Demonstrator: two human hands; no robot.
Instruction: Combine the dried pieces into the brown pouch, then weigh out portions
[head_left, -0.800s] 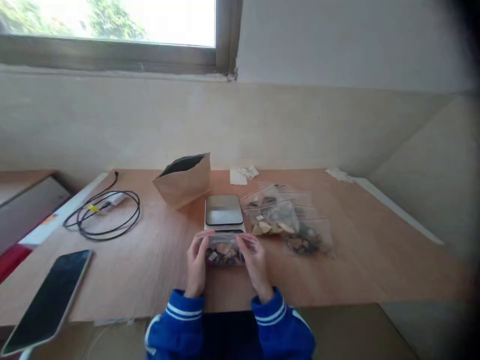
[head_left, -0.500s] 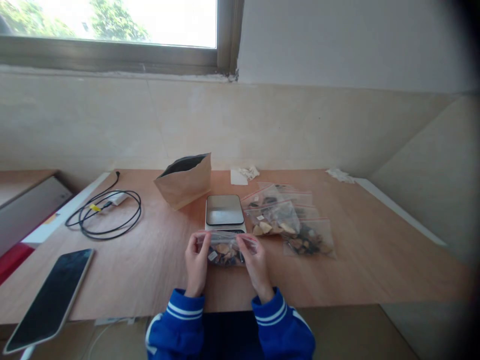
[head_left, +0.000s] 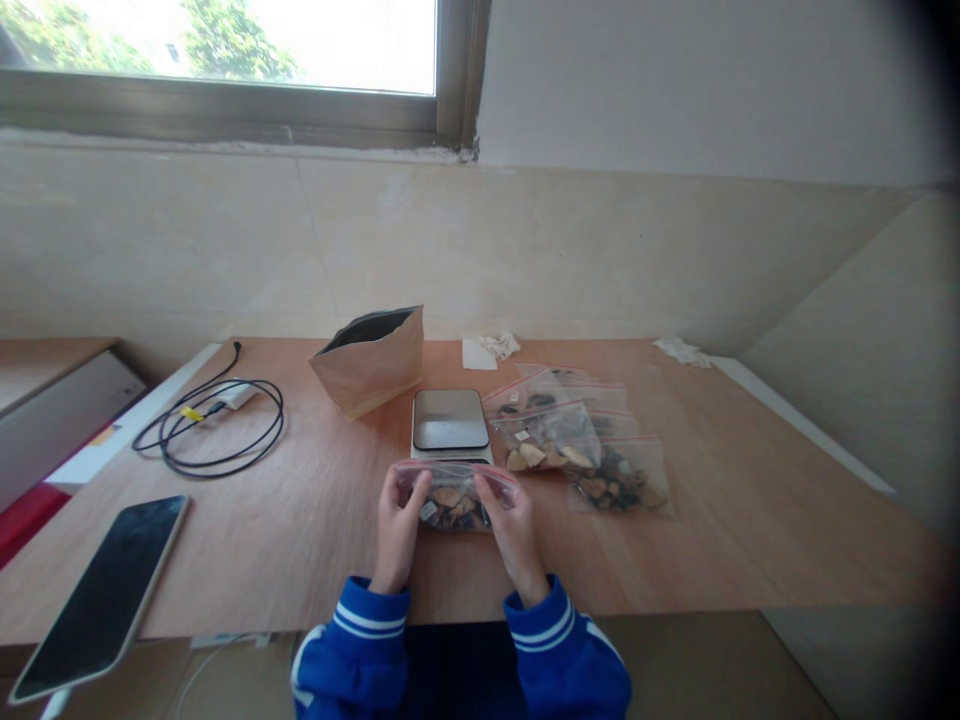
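Observation:
Between my hands is a clear zip bag (head_left: pixel 454 512) with a red-edged top, holding dark and tan dried pieces and a small white label. My left hand (head_left: pixel 398 530) pinches its upper left corner, thumb in front. At the upper right corner, my right hand (head_left: pixel 514 530) grips the bag the same way, fingers behind the plastic. Just beyond the bag lies a digital scale (head_left: pixel 450 420) with a bare metal plate; the bag and hands cover its near edge. Several similar zip bags (head_left: pixel 551 440) of dried pieces overlap to the right of the scale.
A brown kraft pouch (head_left: pixel 373 368) stands with its mouth open behind the scale, to the left. A coiled black cable (head_left: pixel 225 472) with a white adapter lies further left. A tablet (head_left: pixel 105 595) is at the front left edge. Crumpled tissue (head_left: pixel 501 346) lies by the wall.
My left thumb has slid slightly to the right along the bag's top, and the red edge shows more plainly. The bag stays in both hands; other things have not moved.

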